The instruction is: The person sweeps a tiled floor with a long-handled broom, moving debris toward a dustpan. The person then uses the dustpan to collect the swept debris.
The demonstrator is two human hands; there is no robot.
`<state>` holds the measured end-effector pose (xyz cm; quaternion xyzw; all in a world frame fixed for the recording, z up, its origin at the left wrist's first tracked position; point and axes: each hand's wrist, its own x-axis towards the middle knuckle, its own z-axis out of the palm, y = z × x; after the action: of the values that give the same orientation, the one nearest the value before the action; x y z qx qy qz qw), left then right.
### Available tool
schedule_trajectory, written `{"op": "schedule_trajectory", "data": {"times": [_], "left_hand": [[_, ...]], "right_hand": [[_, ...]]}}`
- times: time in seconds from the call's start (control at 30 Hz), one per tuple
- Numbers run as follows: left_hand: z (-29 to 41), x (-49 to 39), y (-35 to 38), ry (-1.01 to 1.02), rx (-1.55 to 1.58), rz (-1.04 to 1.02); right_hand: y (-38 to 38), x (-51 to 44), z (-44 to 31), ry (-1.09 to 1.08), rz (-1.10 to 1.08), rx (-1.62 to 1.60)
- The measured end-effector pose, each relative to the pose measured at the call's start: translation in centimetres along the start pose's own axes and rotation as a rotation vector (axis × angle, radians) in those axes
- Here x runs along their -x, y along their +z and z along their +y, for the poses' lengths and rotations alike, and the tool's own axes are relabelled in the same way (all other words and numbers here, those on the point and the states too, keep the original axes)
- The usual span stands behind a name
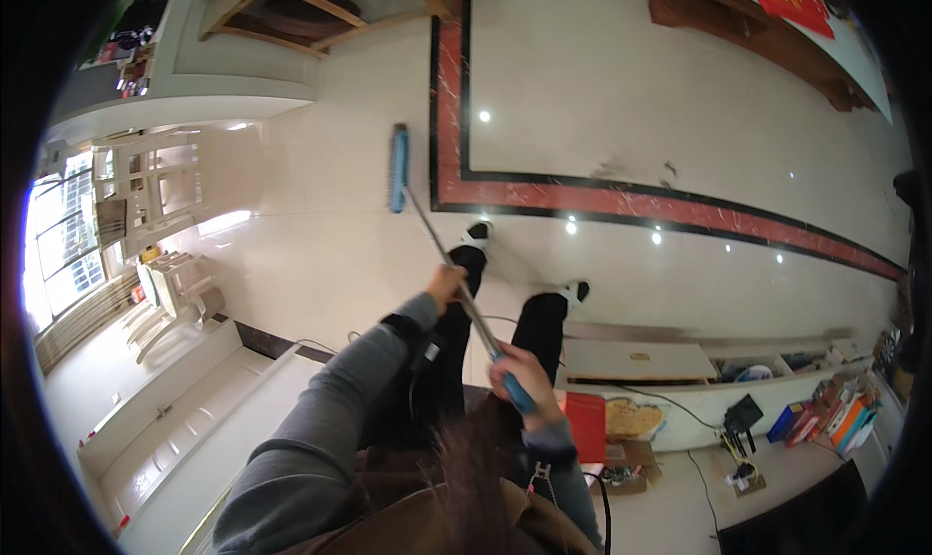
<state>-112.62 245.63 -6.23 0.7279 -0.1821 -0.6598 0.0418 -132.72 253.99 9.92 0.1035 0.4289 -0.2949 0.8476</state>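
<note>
With both hands I hold a long-handled floor brush (429,227) that has a metal pole. My left hand (445,287) is wrapped around the middle of the pole. Farther back, my right hand (520,380) grips the blue handle end (518,395). The narrow blue brush head (399,169) is over the pale tiled floor, its bristles facing left; whether they press on the floor I cannot tell. Just right of the head runs a red and black floor border (450,118). My feet, in black and white shoes (477,236), stand just below that border.
Dark smudges (608,169) mark the floor beyond the border. A wooden stool frame (328,9) stands at top left, a brown wooden table (728,23) at top right. Low white cabinet (641,358), cables and books (837,416) lie at right. A white door (196,416) and chairs (171,285) are left.
</note>
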Motion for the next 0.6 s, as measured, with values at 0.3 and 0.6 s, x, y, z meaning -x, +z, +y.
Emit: {"op": "schedule_trajectory", "data": {"times": [0.3,0.6], "left_hand": [[-4.6,0.8,19.5,-0.183,-0.029,-0.399],[-0.5,10.2,38.8,-0.022,-0.043,-0.669]], "right_hand": [[-13.3,11.7,-3.7,0.005,0.354,-0.165],[-14.5,26.3,-6.3,-0.204,0.540,0.146]]}}
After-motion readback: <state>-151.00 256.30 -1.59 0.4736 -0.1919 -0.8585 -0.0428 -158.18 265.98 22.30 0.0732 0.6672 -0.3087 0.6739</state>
